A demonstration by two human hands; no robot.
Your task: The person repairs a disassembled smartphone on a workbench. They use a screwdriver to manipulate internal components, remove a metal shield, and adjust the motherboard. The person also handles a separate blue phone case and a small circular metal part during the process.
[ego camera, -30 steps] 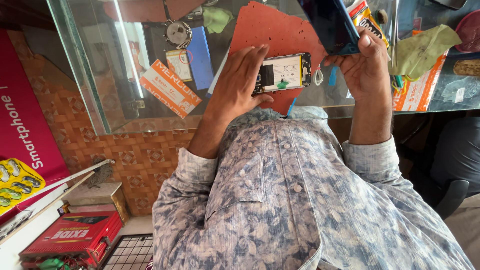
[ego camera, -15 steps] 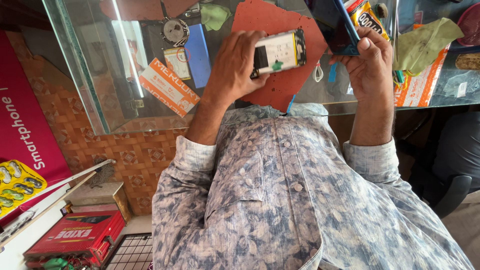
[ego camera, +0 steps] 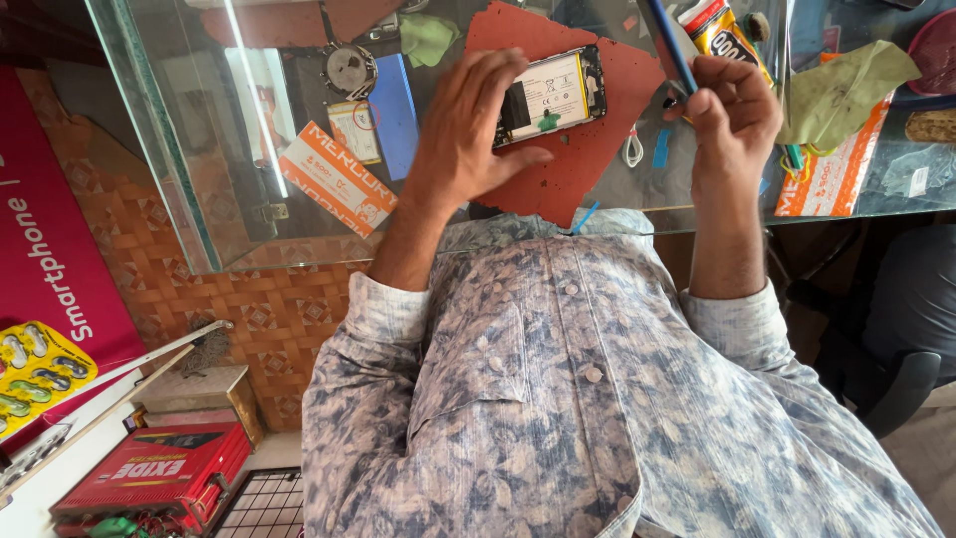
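Note:
My left hand [ego camera: 466, 132] holds an opened smartphone [ego camera: 553, 95] with its back off, showing the white battery and circuit board, above a red work mat [ego camera: 597, 149] on the glass counter. My right hand [ego camera: 735, 112] grips a thin dark blue panel [ego camera: 669, 45], seen edge-on and tilted, to the right of the phone. The two hands are apart, with the mat between them.
The glass counter [ego camera: 199, 149] carries an orange and white box [ego camera: 337, 177], a blue card [ego camera: 394, 110], a round metal reel [ego camera: 349, 70], a green cloth [ego camera: 846, 90] and a glue tube [ego camera: 732, 35]. A red box [ego camera: 149, 478] and a yellow blister pack [ego camera: 40, 369] sit at lower left.
The left hand shifted its grip on the open phone, which now sits higher with its battery side up. The right hand turned the blue panel edge-on and moved slightly up.

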